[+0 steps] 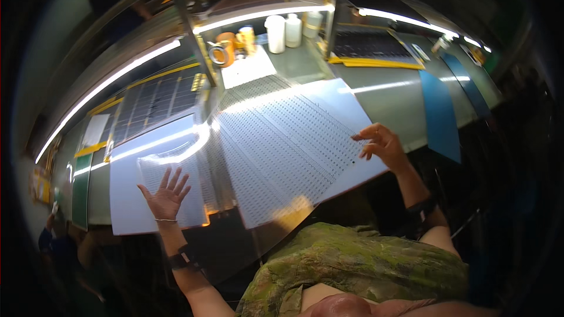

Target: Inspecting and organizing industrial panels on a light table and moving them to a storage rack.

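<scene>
My left hand [164, 196] is open, palm up and fingers spread, over the lower part of a white board [126, 199] on the left. Nothing is in it. On the right, my right hand [380, 147] hovers near the right edge of a large pale sheet [282, 147] covered in rows of small dark marks. Its fingers are bent, with thumb and forefinger apart, and I see nothing between them. The marked sheet lies over a second white board [349, 103]. A glossy clear film [167, 158] with fainter marks reflects the lamp on the left board.
White bottles [275, 34], an orange tape roll [224, 50] and a white paper [249, 69] stand or lie at the back. Dark gridded panels [155, 103] edged in yellow rest on both sides. Blue strips [440, 114] lie right. Shelf posts [194, 29] rise behind.
</scene>
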Demonstrator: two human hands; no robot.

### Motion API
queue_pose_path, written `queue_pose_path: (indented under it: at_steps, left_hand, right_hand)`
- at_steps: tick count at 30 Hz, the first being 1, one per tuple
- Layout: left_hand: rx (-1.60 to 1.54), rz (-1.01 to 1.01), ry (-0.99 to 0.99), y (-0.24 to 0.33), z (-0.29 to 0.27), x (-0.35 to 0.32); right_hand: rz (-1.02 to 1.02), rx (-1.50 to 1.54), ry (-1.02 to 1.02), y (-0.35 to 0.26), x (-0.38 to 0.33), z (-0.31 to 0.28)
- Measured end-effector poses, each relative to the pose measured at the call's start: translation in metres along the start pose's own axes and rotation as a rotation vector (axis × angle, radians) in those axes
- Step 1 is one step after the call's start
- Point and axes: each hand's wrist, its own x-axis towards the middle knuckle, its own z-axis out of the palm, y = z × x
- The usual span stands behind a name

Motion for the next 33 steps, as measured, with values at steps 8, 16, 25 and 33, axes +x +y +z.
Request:
queue_pose_path:
  at_steps: [8,16,25,33]
  left_hand:
    - [1.042,-0.121,0.362,-0.067,-0.014,0.065]
    - [1.204,0.136,0.135,-0.096,0.056,0.094]
    - [1.205,0.188,0.121,-0.112,0.088,0.11]
    - [1.189,0.155,0.124,-0.102,0.074,0.107]
  right_hand:
    - [0.534,0.01,0.441,0.103,-0.127,-0.032]
    - [0.427,0.027,0.506,0.103,-0.126,-0.071]
    - [0.318,-0.232,0.629,0.122,-0.106,-0.095]
    - [0.457,-0.396,0.57,0.108,-0.105,-0.069]
